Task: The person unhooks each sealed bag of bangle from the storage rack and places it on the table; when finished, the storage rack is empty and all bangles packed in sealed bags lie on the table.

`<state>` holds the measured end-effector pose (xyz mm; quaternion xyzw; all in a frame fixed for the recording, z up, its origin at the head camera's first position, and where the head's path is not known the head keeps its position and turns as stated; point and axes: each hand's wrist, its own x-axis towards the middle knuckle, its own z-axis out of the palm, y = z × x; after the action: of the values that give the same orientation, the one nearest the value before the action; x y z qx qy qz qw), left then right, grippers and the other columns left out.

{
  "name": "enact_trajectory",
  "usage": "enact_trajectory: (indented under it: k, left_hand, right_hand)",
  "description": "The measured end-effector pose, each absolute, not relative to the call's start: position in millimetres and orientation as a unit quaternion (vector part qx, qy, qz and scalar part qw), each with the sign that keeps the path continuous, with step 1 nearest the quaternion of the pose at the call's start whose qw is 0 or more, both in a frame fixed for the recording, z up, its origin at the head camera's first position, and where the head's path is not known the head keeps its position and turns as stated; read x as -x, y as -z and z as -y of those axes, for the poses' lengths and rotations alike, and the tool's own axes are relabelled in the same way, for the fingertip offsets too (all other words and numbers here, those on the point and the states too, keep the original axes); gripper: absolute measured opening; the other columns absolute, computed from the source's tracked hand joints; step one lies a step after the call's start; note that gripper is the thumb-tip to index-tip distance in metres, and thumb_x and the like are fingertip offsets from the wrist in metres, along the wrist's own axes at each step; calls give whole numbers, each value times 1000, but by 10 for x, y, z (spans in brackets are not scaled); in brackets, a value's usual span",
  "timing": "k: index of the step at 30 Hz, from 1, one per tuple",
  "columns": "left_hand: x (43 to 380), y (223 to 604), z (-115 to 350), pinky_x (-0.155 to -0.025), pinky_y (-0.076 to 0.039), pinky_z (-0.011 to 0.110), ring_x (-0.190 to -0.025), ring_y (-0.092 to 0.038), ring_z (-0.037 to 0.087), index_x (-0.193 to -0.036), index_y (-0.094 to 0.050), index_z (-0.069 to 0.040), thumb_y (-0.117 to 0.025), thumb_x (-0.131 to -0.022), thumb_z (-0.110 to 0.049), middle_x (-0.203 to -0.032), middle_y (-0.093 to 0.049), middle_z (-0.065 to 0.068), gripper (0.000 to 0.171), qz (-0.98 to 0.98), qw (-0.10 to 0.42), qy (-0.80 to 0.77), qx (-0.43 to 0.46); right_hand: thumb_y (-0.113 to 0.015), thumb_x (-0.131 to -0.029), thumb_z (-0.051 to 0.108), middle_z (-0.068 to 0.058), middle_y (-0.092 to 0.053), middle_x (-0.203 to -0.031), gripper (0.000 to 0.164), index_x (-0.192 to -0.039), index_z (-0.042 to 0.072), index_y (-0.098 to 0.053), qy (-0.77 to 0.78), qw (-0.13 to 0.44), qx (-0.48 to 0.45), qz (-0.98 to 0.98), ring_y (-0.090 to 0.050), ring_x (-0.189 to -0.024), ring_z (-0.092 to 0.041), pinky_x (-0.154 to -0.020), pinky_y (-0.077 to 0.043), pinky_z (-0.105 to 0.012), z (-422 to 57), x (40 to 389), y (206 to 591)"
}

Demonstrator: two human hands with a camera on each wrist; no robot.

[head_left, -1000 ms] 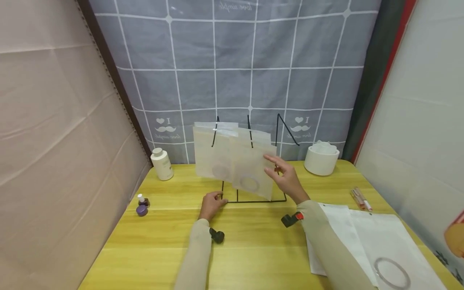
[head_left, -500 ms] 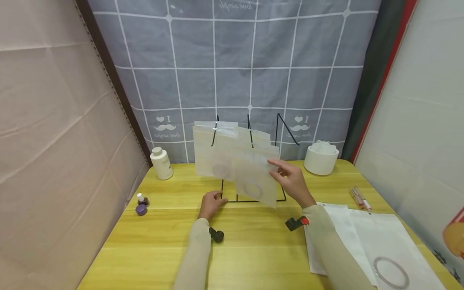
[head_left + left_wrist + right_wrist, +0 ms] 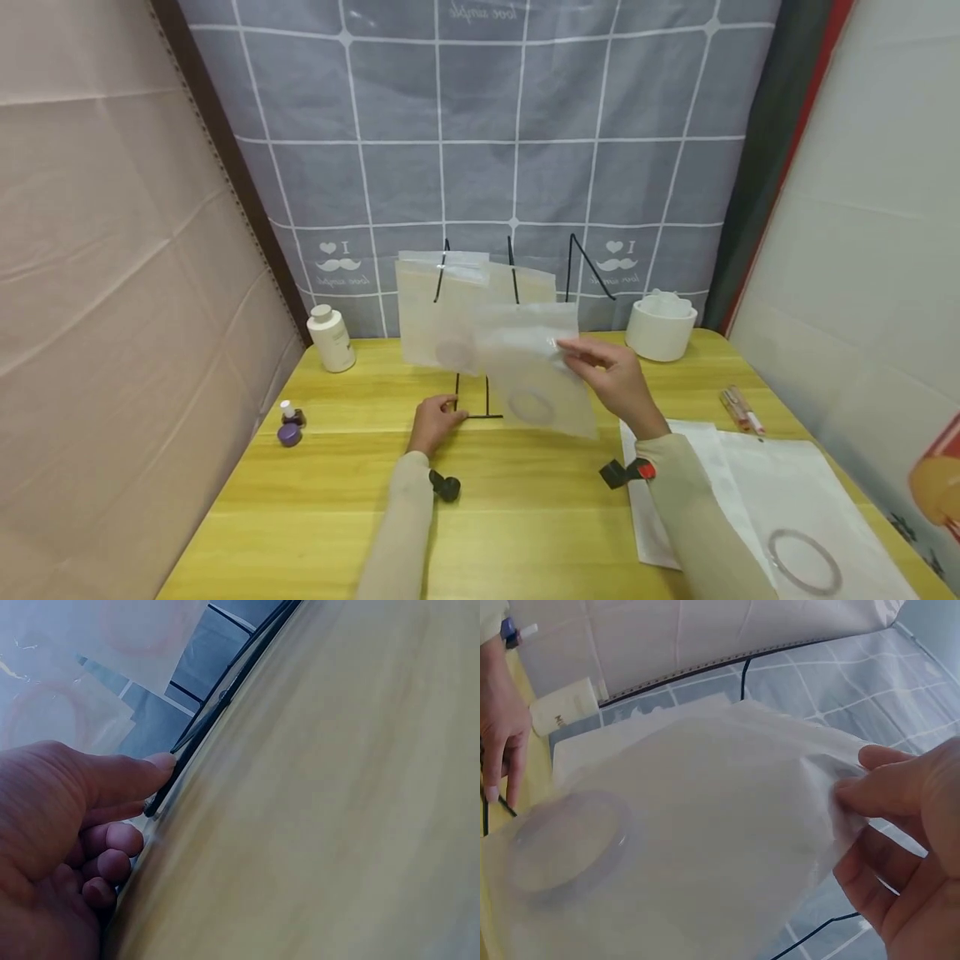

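My right hand [image 3: 618, 382] pinches the side edge of a translucent plastic bag [image 3: 521, 358] between thumb and index finger. A pale ring [image 3: 619, 847] shows through its lower part in the right wrist view. Behind it, two more such bags [image 3: 427, 312] hang on the left and middle hooks of a black wire rack [image 3: 480, 417]; its right hook carries nothing. The held bag overlaps the middle one, its top edge level with that hook's tip. My left hand [image 3: 433, 425] pinches the front left corner of the rack's base, thumb on the wire [image 3: 196, 735], other fingers curled.
White bags [image 3: 757, 492], one showing a ring, lie at the front right by two slim tubes [image 3: 742, 410]. A white tub [image 3: 660, 329] stands back right. At left are a white bottle [image 3: 332, 340] and a small purple jar [image 3: 289, 434]. A grey grid cloth hangs behind.
My right hand has drawn the pinched bag toward me and slightly right, away from the middle hook, and the bag has swung more face-on. The left hand stays at the rack's base.
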<state>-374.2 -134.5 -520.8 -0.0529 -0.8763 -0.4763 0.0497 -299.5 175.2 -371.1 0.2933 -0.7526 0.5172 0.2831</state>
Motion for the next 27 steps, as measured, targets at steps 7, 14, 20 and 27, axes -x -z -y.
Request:
enact_trajectory:
  k: [7, 14, 20, 27]
  left_hand:
    - [3710, 5212, 1341, -70, -46, 35, -65, -46, 16, -125, -69, 4, -78, -88, -14, -75, -60, 5, 42, 874, 50, 480, 58]
    - [3713, 5192, 1345, -66, -42, 33, -60, -41, 14, -127, -68, 2, -77, -90, -15, -68, -54, 2, 42, 872, 37, 486, 54]
    - [3715, 5137, 1364, -63, -40, 33, -60, -41, 15, -129, -67, 1, -76, -91, -15, -71, -57, 4, 43, 877, 36, 476, 52]
    - [3712, 5146, 1354, -65, -41, 32, -62, -42, 15, -129, -67, 2, -75, -91, -15, -76, -60, 6, 42, 880, 36, 470, 54]
  right_hand:
    - [-72, -88, -8, 7, -74, -109, 29, -116, -9, -71, -577, 180, -272, 749, -67, -91, -2, -76, -55, -18, -1990, 2598, 3682]
    - [-75, -92, 26, -1, -70, -124, 49, -135, 6, -65, -620, -42, -18, 783, -65, -103, -11, -88, -55, -30, -2334, 2366, 4003]
    - [-75, -92, 19, -15, -64, -134, 44, -133, 4, -66, -578, -109, 74, 805, -66, -107, -17, -92, -54, -39, -2535, 2492, 4555]
    - [-75, -88, 8, -17, -67, -125, 37, -124, 1, -71, -518, -95, 76, 846, -61, -100, -15, -80, -54, -28, -2610, 2576, 4807]
